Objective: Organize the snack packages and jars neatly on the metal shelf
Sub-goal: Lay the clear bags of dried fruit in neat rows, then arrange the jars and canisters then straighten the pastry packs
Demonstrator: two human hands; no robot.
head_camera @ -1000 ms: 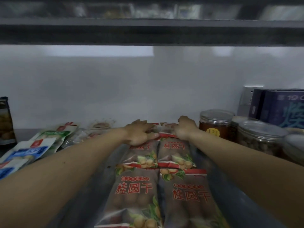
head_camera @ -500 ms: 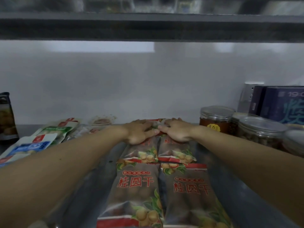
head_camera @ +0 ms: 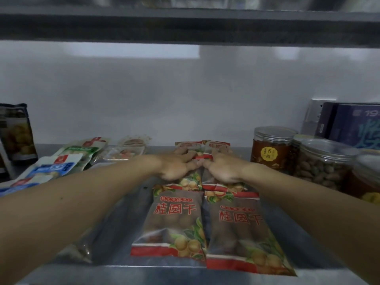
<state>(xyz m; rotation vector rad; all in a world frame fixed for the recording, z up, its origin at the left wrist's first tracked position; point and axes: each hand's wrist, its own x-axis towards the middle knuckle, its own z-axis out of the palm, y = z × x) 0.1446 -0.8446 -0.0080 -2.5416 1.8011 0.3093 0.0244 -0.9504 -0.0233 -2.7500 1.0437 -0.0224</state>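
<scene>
Brown packets (head_camera: pixel 173 223) lie flat in pairs; lidded jars (head_camera: pixel 271 150) stand upright.

Your left hand (head_camera: pixel 176 166) and right hand (head_camera: pixel 225 170) cover most of the middle pair of packets (head_camera: pixel 191 183); only their near ends show. Your fingers (head_camera: pixel 186 156) blur where they meet the far pair of packets (head_camera: pixel 218 145), whose print is too small to read. The goods on the upper shelf (head_camera: pixel 185 1) are a smear cut by the top edge. At right, the blue box (head_camera: pixel 355 128) and the nearest jar (head_camera: pixel 368 175) run off the frame; at left, the dark pouch (head_camera: pixel 17 130) does too.
</scene>
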